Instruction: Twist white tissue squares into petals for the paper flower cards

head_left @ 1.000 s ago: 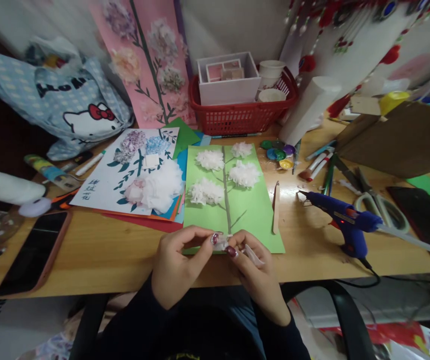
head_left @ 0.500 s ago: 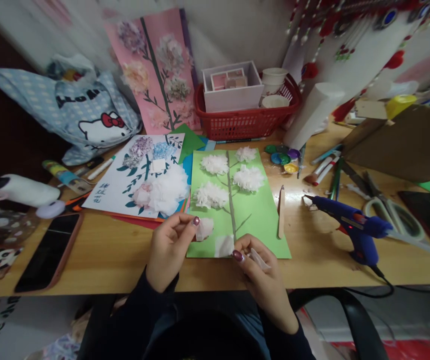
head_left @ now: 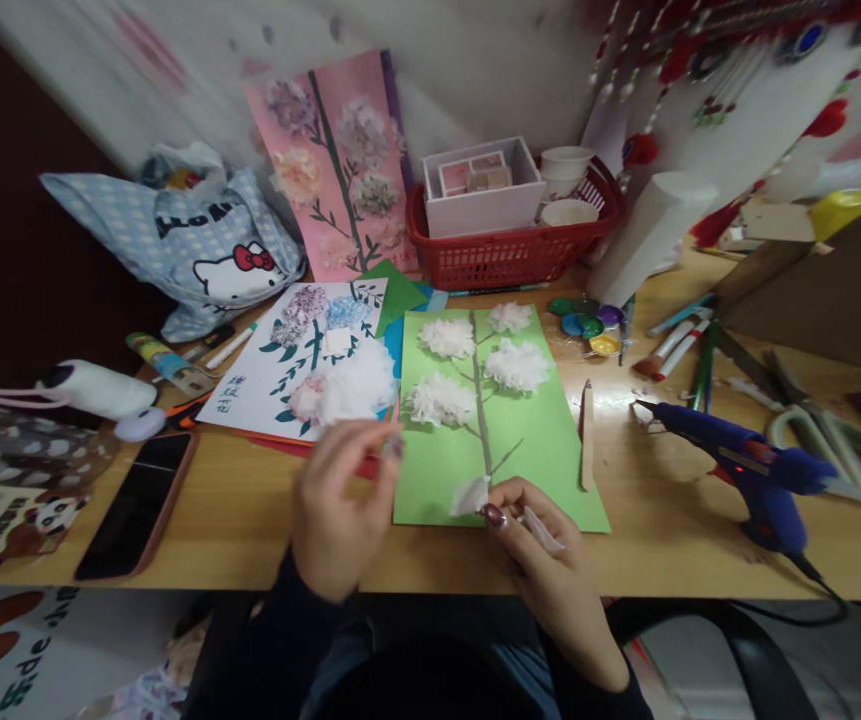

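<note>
Here's the worktop [head_left: 250, 530], wooden and busy from end to end, and up at the back left slumps the big blue checked bag [head_left: 227, 240] with its cartoon cat. Down front and centre it's the green sheet [head_left: 531, 420], four ruffled white flowers [head_left: 516, 366] on it around a grey stem, one lower side branch bare! Behind, a pink panel [head_left: 325, 190] of flowers leans against the wall, and next to it stands the red basket [head_left: 490, 262] with a white box and paper cups. Left of the green sheet, a white sheet [head_left: 250, 370] carries coloured blooms and a fluffy white heap of tissue [head_left: 359, 385]. Out right lies the blue glue gun [head_left: 745, 450], its red light showing, scissors [head_left: 820, 440] just beyond. Now the hands: the left hand [head_left: 344, 505] is a blur just below that heap, thumb and forefinger near each other, and I can't tell whether its grip has anything. The right hand [head_left: 550, 560] is clear, grip pinched on a small white tissue piece [head_left: 470, 496] over the green sheet's near edge, with a folded white strip [head_left: 542, 530] tucked in its curled fingers. Just beside, on the right, the slim wooden stick [head_left: 587, 440]!
</note>
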### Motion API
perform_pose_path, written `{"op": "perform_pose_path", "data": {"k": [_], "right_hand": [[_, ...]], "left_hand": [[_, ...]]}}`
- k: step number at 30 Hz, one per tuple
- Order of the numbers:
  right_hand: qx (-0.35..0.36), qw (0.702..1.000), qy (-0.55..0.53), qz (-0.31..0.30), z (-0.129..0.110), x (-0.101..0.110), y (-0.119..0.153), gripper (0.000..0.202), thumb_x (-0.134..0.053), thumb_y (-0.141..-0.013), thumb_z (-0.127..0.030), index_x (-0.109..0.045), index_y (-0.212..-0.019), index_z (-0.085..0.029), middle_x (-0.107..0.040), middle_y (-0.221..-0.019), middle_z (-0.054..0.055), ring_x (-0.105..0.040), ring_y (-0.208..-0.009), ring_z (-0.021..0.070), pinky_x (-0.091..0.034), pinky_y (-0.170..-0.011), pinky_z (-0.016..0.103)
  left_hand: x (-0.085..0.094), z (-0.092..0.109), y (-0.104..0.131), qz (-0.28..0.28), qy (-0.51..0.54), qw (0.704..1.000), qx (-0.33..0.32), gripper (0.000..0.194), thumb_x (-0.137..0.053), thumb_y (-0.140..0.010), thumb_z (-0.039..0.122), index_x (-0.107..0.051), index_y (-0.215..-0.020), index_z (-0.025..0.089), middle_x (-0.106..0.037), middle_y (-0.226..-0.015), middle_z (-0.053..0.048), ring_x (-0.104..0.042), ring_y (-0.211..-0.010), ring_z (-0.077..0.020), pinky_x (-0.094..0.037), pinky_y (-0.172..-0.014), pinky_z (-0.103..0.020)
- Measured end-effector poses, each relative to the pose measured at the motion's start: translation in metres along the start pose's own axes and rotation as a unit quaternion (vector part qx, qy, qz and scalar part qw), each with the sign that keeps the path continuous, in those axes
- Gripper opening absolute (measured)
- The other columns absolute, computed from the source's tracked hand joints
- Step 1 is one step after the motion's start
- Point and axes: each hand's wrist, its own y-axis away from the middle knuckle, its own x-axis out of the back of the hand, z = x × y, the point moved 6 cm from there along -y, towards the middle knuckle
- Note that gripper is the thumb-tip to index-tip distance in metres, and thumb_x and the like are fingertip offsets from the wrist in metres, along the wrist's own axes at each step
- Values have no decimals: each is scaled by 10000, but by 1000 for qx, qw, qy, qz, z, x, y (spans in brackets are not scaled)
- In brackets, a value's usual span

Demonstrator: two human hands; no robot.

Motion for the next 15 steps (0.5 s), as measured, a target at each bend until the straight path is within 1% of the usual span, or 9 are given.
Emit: {"op": "perform_pose_path", "data": {"k": [1, 2, 3, 4, 6, 7, 11, 15], "right_hand": [[3, 1000, -3, 1, -1, -1, 0, 308, -736, -858, -482, -641, -830, -191, -357, -591, -70, -199, -499, 85, -177, -454, 230], [7, 1000, -4, 4, -1, -1, -1, 299, -741, -857, -471, -648, -833, -188, -388, -609, -62, -223, -504, 84, -193, -461, 227], [11, 1000, -4, 6, -2, -1, -1, 291, -745, -856, -461, -655, -833, -186, -423, -629, -51, -256, -514, 84, -213, -470, 225], [14, 1000, -2, 9, -3, -1, -1, 284, -748, -856, -453, -663, -835, -183, -456, -648, -40, -292, -529, 87, -233, -482, 223], [19, 1000, 6, 12, -4, -2, -1, 271, -747, -862, -440, -675, -838, -180, -500, -669, -24, -339, -557, 95, -256, -497, 223], [23, 1000, 9, 13, -5, -2, 0, 264, -744, -867, -434, -679, -838, -180, -505, -669, -22, -339, -558, 96, -253, -493, 223], [27, 1000, 4, 5, -5, -1, 0, 243, -732, -883, -422, -678, -843, -188, -440, -636, -44, -249, -521, 84, -190, -454, 226], [13, 1000, 6, 8, -2, 0, 0, 284, -736, -870, -456, -660, -833, -185, -393, -604, -58, -230, -511, 80, -163, -450, 229]], "left_hand": [[-12, 10, 8, -65, 64, 996, 19, 168, -607, -900, 211, -759, -972, 195, -767, -986, -72, -714, -934, -204, -562, -883, -310], [-23, 19, 16, -120, 114, 985, 42, 168, -623, -899, 220, -768, -981, 196, -782, -1001, -68, -726, -932, -194, -574, -862, -287], [-31, 26, 23, -155, 151, 974, 67, 168, -634, -893, 223, -778, -976, 194, -794, -997, -67, -736, -933, -194, -583, -854, -280], [-38, 30, 27, -175, 179, 964, 87, 173, -644, -884, 224, -786, -977, 189, -802, -999, -70, -744, -938, -198, -588, -856, -280], [-45, 32, 30, -191, 218, 950, 115, 179, -646, -869, 212, -798, -960, 187, -813, -988, -72, -753, -937, -206, -597, -859, -288], [-48, 32, 30, -193, 232, 945, 124, 180, -639, -867, 208, -801, -944, 189, -816, -980, -70, -756, -928, -206, -599, -857, -291], [-51, 21, 29, -185, 275, 926, 181, 181, -615, -882, 230, -787, -879, 177, -818, -945, -75, -762, -877, -199, -608, -807, -279], [-54, 8, 32, -176, 305, 901, 253, 170, -626, -884, 291, -724, -844, 159, -806, -872, -76, -759, -812, -193, -601, -731, -249]]}}
